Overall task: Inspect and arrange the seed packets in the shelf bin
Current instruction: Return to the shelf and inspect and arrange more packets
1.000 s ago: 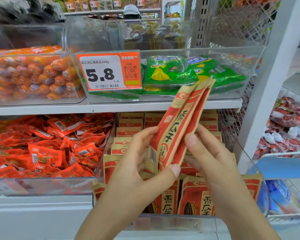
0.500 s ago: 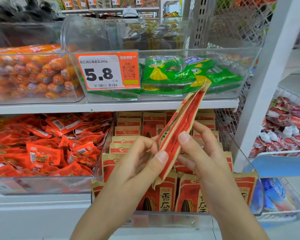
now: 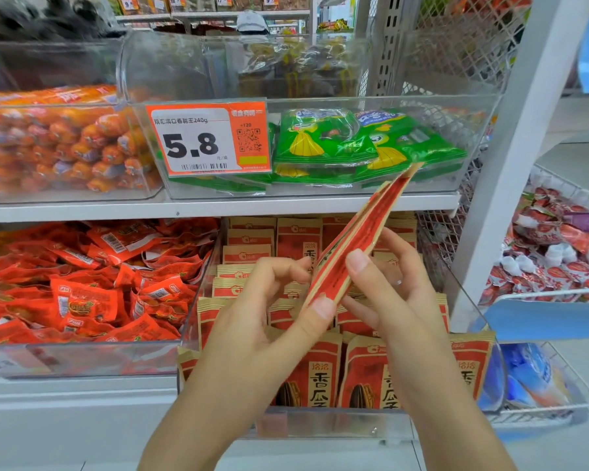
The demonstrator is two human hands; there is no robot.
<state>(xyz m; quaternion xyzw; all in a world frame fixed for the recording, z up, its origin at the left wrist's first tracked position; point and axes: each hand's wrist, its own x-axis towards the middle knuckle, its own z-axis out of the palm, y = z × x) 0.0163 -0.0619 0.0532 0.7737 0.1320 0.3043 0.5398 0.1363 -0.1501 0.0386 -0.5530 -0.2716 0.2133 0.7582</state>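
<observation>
I hold two red-and-tan seed packets together, seen almost edge-on, so their printing is too foreshortened to read. Their long axis runs diagonally: the lower end sits between my hands and the upper end points up and to the right, crossing in front of the white shelf edge. My left hand pinches the lower end, thumb on the near side and fingers curled behind. My right hand grips the middle, thumb pressed on the near face and fingers wrapped behind; a ring shows on one finger.

Below my hands, a clear shelf bin holds rows of the same packets standing upright. The front ones show large characters reading 香瓜子 under the brand 洽洽, with a dark seed picture at the bottom.

On the shelf above, an orange price tag reads 5.8, with 双汇润口香甜王240g, a QR code and a barcode. It is fixed to a clear bin of green snack bags. To the left of that sits a bin of orange sausages. Left of the seed bin, another bin is heaped with small red packets. To the right, past a white upright post, wire baskets hold red-and-white items and blue ones. This is a shop aisle, with more shelving visible far behind.
</observation>
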